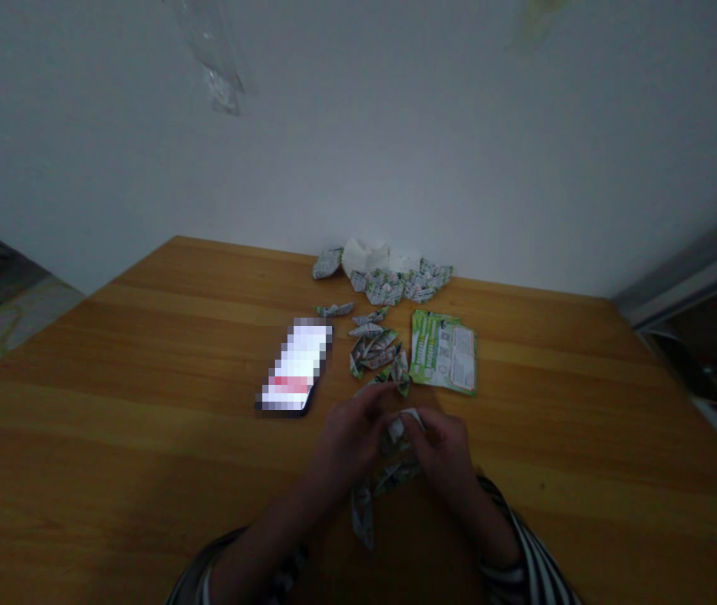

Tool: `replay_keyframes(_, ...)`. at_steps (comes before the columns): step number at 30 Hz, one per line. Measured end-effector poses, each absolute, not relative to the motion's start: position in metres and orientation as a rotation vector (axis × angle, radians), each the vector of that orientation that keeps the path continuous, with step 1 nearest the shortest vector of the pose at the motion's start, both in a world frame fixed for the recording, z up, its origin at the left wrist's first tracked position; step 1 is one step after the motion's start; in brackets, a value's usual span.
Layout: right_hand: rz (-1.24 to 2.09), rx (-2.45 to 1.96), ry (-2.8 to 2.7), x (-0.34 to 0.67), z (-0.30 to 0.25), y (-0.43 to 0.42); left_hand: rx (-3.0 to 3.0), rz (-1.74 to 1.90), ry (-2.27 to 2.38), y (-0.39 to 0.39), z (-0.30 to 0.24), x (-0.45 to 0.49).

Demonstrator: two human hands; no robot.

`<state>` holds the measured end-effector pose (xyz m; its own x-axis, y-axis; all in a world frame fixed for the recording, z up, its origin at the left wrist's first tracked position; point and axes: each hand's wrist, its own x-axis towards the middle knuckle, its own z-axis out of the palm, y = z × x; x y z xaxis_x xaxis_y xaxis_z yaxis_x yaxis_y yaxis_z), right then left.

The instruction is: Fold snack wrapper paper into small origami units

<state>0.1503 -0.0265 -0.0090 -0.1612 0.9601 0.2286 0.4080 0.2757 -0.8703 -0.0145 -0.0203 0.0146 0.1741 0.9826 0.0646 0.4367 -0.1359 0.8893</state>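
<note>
Between my two hands is a small folded piece of paper, its white side partly showing. My left hand has its fingers closed at the paper's left side. From the right, my right hand pinches the paper's upper edge with thumb and fingers. Below the hands lie more folded paper pieces, printed green and white. Just beyond my fingers sits a loose pile of similar folded pieces. A stack of flat printed green-and-white sheets lies to the right of that pile.
A phone with a lit, pixelated screen lies left of the pile. Along the wall stand several joined folded-paper shapes and some white paper. The wooden table ends at the wall. A clear plastic bag hangs above.
</note>
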Motion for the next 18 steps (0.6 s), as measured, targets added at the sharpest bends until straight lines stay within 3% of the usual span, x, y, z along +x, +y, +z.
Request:
replay_keyframes(3, 0.851, -1.263, -1.717, 0.1494, -0.0071, -0.0267, 1.781, 0.831, 1.347, -0.0194, 0.0146, -0.0175)
replay_keyframes(9, 0.938, -1.220, -1.646, 0.1469, -0.0033, -0.0279, 1.712, 1.211, 1.333, -0.0228, 0.0167, -0.0145)
replay_keyframes(14, 0.798, -1.295, -1.612, 0.1432, 0.0011, -0.0317, 1.695, 1.236, 1.338, -0.0227, 0.0177, -0.0117)
replay_keyframes(18, 0.869, -1.270, -1.565, 0.1406, 0.0000, -0.0311, 1.641, 1.318, 1.410, -0.0234, 0.0195, -0.0123)
